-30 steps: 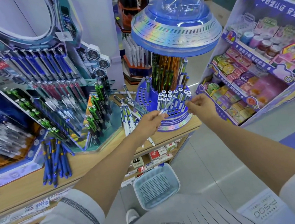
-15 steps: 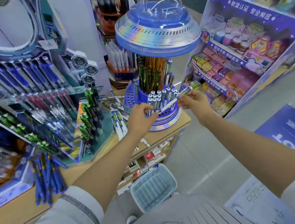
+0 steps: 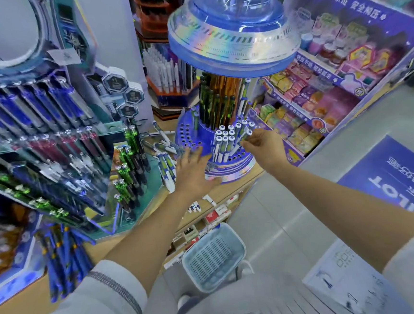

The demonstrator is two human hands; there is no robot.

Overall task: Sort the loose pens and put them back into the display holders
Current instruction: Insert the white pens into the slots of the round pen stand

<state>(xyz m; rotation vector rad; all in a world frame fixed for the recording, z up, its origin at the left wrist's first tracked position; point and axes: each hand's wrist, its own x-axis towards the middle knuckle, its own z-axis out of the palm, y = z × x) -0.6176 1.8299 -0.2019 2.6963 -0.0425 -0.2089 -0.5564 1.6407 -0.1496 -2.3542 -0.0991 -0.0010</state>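
Note:
A round blue pen stand [image 3: 192, 143] with rings of holes and a domed top sits on the wooden counter [image 3: 243, 182]. A cluster of white pens [image 3: 227, 142] stands in its front holes. My right hand [image 3: 262, 143] pinches a white pen [image 3: 245, 136] and holds it slanted at the right edge of that cluster. My left hand [image 3: 193, 170] reaches with spread fingers over the stand's lower ring, holding nothing. Loose white and blue pens [image 3: 165, 160] lie on the counter left of the stand.
A slanted display [image 3: 50, 155] of blue, red and green pens fills the left. Loose blue pens [image 3: 62, 262] lie on the counter's near left. A pale blue basket [image 3: 213, 256] stands on the floor below. A purple shelf [image 3: 339, 80] of boxes is at right.
My left hand let go of the pen and opened, moving left over the stand's base. My right hand brought the pen down to the cluster. The camera moved closer.

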